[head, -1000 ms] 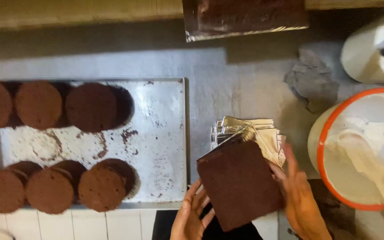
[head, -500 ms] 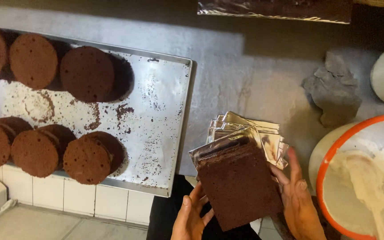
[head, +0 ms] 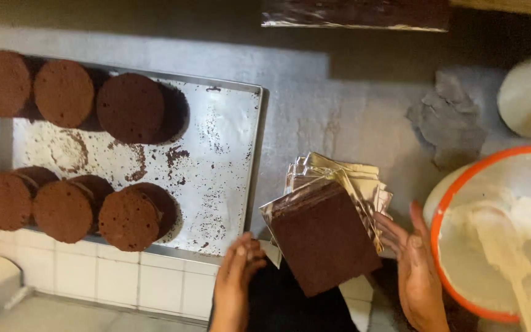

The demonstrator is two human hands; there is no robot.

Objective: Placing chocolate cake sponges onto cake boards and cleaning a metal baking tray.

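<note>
Square brown cake slab (head: 324,237) sits lower centre of frame, tilted, on top of a stack of shiny foil boards (head: 345,184) on the grey table (head: 339,104). Left hand (head: 236,280) at bottom centre, fingers together, fingertips close to the slab's lower left corner; can't tell if touching. Right hand (head: 414,270) lower right, open w/ fingers spread, fingertips at the slab's right edge & the foil. Neither hand gripping anything.

Left half: metal baking tray (head: 222,154), crumb-stained, w/ round brown cakes (head: 130,107) in a row along the top & another row along the bottom. Right edge: orange-rimmed bowl (head: 456,289) of white cream w/ a spatula (head: 505,246) in it. Grey rag (head: 450,120) upper right. Foil-wrapped tray (head: 354,13) at top centre.
</note>
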